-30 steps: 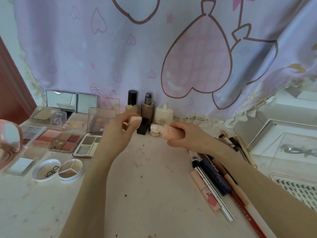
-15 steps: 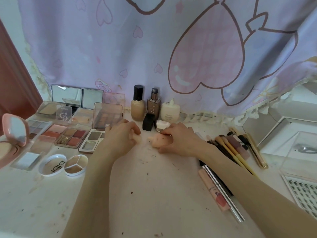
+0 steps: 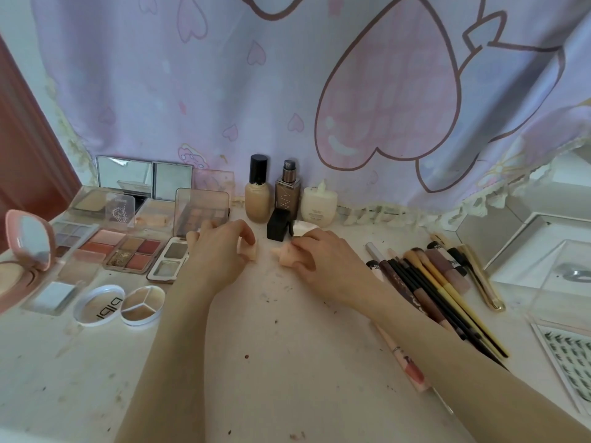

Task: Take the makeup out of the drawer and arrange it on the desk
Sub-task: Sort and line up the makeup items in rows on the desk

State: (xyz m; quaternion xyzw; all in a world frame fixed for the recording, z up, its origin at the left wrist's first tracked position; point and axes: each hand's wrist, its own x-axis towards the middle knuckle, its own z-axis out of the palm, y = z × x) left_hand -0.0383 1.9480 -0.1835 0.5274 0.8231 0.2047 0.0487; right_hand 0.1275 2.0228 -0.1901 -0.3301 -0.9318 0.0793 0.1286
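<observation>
Two small peach makeup sponges lie low on the white desk (image 3: 287, 362) in front of the bottles. My left hand (image 3: 220, 251) curls its fingers round the left sponge (image 3: 249, 252). My right hand (image 3: 319, 257) grips the right sponge (image 3: 283, 255), which touches the desk. Behind them stand a beige foundation bottle (image 3: 257, 193), a brown pump bottle (image 3: 287, 193) and a cream jar (image 3: 319, 203), with a black cap (image 3: 277, 224) just in front. Open eyeshadow palettes (image 3: 128, 254) lie to the left.
A pink compact mirror (image 3: 28, 244) and round concealer pots (image 3: 121, 303) sit at the left. Brushes and pencils (image 3: 441, 282) lie in a row at the right, beside clear boxes and a lash tray (image 3: 569, 350). A pink heart-print curtain hangs behind.
Both hands have come down from in front of the bottles to the desk surface, each still holding its sponge. The camera view has tilted slightly upward.
</observation>
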